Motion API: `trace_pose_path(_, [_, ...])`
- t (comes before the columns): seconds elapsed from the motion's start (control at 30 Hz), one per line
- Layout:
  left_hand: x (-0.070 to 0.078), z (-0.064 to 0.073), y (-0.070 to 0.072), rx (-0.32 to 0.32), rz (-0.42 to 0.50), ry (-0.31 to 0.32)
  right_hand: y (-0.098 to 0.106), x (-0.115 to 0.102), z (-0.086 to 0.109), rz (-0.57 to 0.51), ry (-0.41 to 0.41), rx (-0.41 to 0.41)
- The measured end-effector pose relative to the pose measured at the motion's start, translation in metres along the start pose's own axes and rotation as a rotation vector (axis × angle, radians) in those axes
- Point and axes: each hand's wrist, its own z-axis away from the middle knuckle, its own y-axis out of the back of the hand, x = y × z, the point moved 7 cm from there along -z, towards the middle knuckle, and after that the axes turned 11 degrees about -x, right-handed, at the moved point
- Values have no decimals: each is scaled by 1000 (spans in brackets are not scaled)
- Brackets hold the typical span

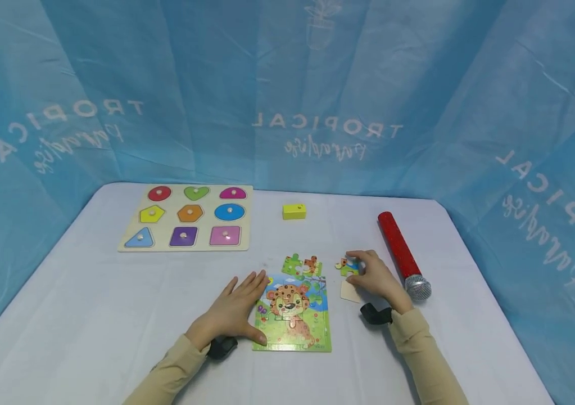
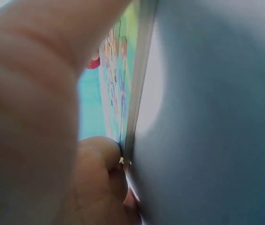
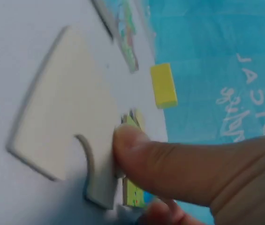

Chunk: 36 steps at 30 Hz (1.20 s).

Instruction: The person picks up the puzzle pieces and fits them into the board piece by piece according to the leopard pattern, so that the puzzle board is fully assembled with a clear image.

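A wooden jigsaw puzzle with a cartoon leopard lies on the table, gaps showing in its top row. My left hand rests flat along its left edge, fingers spread. In the left wrist view the puzzle's edge stands close beside the fingers. My right hand pinches a coloured puzzle piece between thumb and index finger, low over the table. Near that thumb lies a puzzle piece with its plain side up. Just above the puzzle are two more loose pieces.
A red microphone lies right of the right hand. Farther back are a yellow block and a shape-peg board at left. Blue printed cloth hangs around the white table.
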Motion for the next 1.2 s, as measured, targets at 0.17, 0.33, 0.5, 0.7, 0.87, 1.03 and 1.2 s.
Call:
trace_pose_path(0.17, [0,0,0,2,13,2,3,4,-1,-28,-21,22])
trace_pose_path(0.33, [0,-1,-2,5,14,2,2,7,-1,-122,-16,35])
trace_pose_path(0.5, [0,-1,-2,4,12,-5,-8,-10,3,-262,74,-41])
trace_pose_path(0.7, [0,-1,-2,6,9,-2,-42,-46,7,-264,225,-257])
trace_pose_path(0.87, [0,-1,-1,5,0,-5,-60,-62,10,-128,262,-295])
trace_pose_path(1.03, [-1,-1,0,7,-1,-2,-65,-67,11,-59,268,-279])
trace_pose_path(1.2, [-1,-1,1,2,0,4,-68,-68,10,-25,253,-269])
